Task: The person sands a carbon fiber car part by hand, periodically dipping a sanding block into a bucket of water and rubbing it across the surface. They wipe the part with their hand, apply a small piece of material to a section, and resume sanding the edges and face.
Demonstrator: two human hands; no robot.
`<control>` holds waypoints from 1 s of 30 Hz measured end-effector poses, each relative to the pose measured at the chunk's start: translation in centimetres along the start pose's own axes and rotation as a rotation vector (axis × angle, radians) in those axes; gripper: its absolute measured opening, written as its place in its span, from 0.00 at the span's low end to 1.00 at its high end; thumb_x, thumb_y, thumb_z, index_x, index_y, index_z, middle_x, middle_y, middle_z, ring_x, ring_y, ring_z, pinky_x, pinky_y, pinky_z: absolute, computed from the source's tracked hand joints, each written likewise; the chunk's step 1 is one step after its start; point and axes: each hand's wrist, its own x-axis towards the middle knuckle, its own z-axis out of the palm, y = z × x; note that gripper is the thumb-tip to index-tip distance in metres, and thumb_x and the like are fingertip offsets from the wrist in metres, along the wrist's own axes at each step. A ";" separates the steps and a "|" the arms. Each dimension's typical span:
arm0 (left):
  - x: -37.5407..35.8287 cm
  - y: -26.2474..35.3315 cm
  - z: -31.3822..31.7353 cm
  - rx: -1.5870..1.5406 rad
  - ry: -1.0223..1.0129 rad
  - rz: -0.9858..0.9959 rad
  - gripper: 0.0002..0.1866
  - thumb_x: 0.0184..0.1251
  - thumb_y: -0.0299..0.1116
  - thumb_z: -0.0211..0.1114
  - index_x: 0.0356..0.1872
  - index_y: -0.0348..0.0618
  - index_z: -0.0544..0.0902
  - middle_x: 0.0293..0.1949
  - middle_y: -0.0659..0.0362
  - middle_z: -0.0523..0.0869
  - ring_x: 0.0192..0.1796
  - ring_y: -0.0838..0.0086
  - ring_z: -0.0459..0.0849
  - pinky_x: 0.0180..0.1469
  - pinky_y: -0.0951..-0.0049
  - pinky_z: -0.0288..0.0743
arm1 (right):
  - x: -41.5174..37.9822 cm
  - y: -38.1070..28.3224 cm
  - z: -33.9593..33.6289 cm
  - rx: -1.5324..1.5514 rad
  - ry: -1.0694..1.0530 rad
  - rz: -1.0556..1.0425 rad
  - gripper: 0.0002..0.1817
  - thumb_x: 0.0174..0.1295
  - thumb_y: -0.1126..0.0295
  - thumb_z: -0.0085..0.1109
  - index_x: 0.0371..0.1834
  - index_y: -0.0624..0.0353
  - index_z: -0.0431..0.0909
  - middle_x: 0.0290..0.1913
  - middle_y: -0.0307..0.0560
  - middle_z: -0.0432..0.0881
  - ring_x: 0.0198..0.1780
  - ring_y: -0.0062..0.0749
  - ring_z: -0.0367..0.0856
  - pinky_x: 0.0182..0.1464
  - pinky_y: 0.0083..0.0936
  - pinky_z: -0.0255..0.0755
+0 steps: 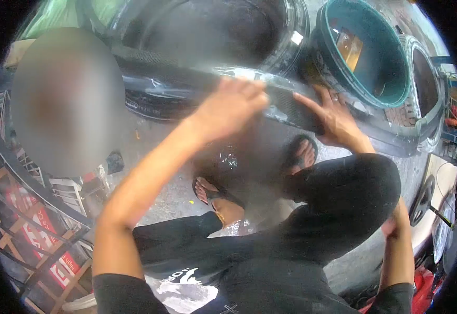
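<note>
Across our knees we are working on a long dark tyre section (296,107) wrapped in clear plastic film (249,74); it is running from the upper left down toward the right, just in front of the big black tyres (207,31) stacked behind it. Beside those, a teal bucket (391,78) is standing at the upper right, close to the tyre's far end. Below, we are sitting with our black trousers (338,199) bent and our sandalled feet (212,191) resting on the wet concrete floor (160,199).

We are closing our left hand (233,104) over the plastic-wrapped upper edge, fingers curled tight on the film. We are pressing our right hand (333,118) against the tyre's face, fingers spread and mostly flat, thumb hooking the edge.

As we are judging it, the film is covering most of the visible stretch, while the part under our right hand is looking bare, so the job seems partway through.
</note>
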 end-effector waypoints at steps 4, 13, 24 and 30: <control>-8.5 -9.9 -6.6 0.119 0.017 -0.176 0.25 0.53 0.18 0.71 0.55 0.46 0.85 0.60 0.51 0.83 0.67 0.50 0.78 0.65 0.46 0.70 | -0.1 -0.8 0.1 -0.004 -0.028 0.064 0.74 0.37 0.66 0.91 0.89 0.14 0.52 0.80 0.62 0.64 0.76 0.66 0.72 0.78 0.55 0.64; -2.1 -3.2 -4.3 0.027 -0.233 -0.270 0.22 0.57 0.21 0.69 0.56 0.47 0.84 0.64 0.52 0.83 0.68 0.51 0.77 0.66 0.48 0.71 | -0.3 -0.8 -0.3 -0.013 -0.031 0.044 0.72 0.39 0.68 0.88 0.89 0.15 0.52 0.81 0.63 0.62 0.77 0.67 0.72 0.79 0.60 0.62; -1.0 -2.5 -4.3 -0.056 -0.242 -0.434 0.20 0.68 0.32 0.71 0.60 0.43 0.81 0.59 0.47 0.83 0.64 0.48 0.79 0.66 0.48 0.71 | -0.8 -0.9 -0.4 0.009 0.030 0.019 0.74 0.39 0.71 0.86 0.89 0.14 0.50 0.79 0.62 0.64 0.78 0.65 0.69 0.81 0.59 0.60; -4.7 -10.9 -8.8 0.131 0.380 -0.665 0.22 0.82 0.44 0.68 0.59 0.34 0.75 0.53 0.44 0.78 0.57 0.51 0.79 0.66 0.56 0.71 | -1.2 0.0 0.7 0.110 0.140 -0.041 0.76 0.36 0.75 0.89 0.89 0.14 0.50 0.76 0.62 0.67 0.76 0.63 0.72 0.77 0.71 0.60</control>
